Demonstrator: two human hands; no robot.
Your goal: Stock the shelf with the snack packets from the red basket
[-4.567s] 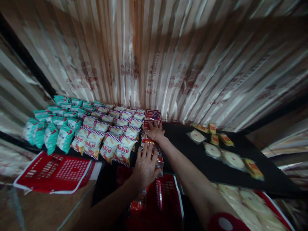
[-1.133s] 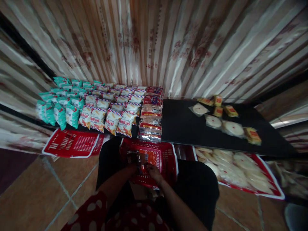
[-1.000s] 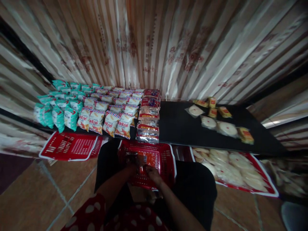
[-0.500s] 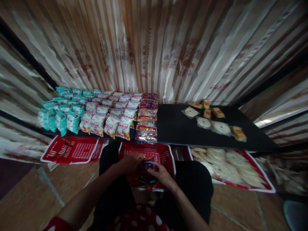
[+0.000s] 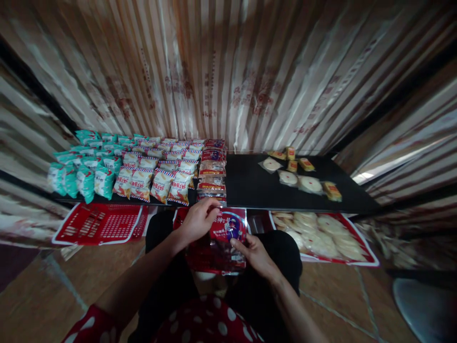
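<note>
I hold a red snack packet [image 5: 226,233] with a clear lower half in both hands above a red basket [image 5: 200,259] on my lap. My left hand [image 5: 198,220] grips its top left corner. My right hand [image 5: 254,253] pinches its lower right edge. Just beyond it, on the black shelf [image 5: 250,183], lies a column of the same red packets [image 5: 212,167]. To the left of that column lie rows of red-and-white striped packets [image 5: 160,171] and teal packets [image 5: 85,166].
Round white cakes and small yellow packs [image 5: 302,174] lie on the shelf's right part. A red tray of round cakes [image 5: 321,233] sits below at right, an upturned red basket [image 5: 100,224] below at left. Striped plastic curtain behind; tiled floor underneath.
Both hands went from the shelf down into the lap basket, took hold of a red packet, and have lifted it up toward the shelf edge.
</note>
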